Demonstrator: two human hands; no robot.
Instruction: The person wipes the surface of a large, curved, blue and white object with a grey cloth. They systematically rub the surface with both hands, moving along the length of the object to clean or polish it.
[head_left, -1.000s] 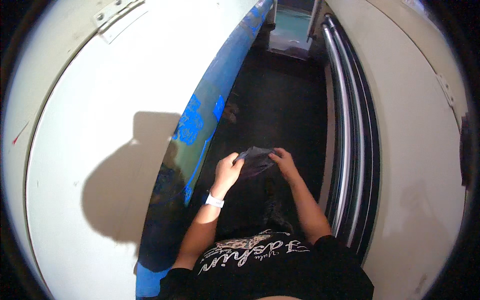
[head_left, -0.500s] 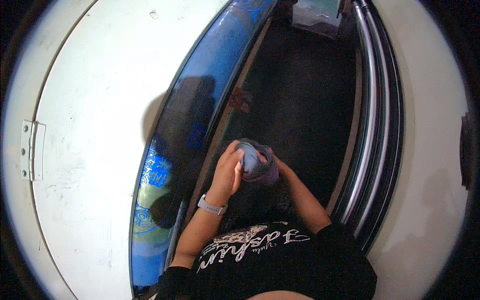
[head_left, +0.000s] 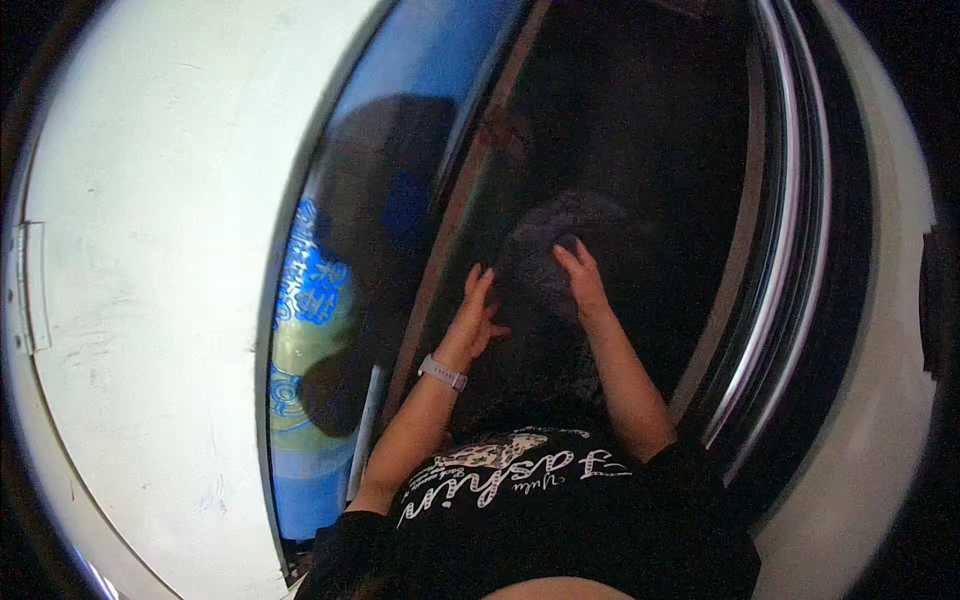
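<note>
A dark purplish-grey cloth (head_left: 540, 248) spreads out in front of me, smeared by motion and hard to make out against the dark floor. At its near right edge is my right hand (head_left: 588, 280), thumb and fingertips pinched on a small blue-grey bit of it. My left hand (head_left: 473, 318), below a pale watch band (head_left: 442, 372), is just left of the cloth and apart from it. Its fingers are spread, with nothing in them. What kind of cloth it is cannot be told.
On my left stand a white panel (head_left: 160, 250) with a hinge (head_left: 32, 285) and a glossy blue patterned panel (head_left: 305, 270). Shiny metal rails (head_left: 785, 250) run along the right, beside a pale wall (head_left: 895, 180). Dark floor (head_left: 660, 130) lies between.
The bundled cloth both hands held has come apart and spread forward. My left hand has let go and opened; my right hand has moved up and right. The view has shifted.
</note>
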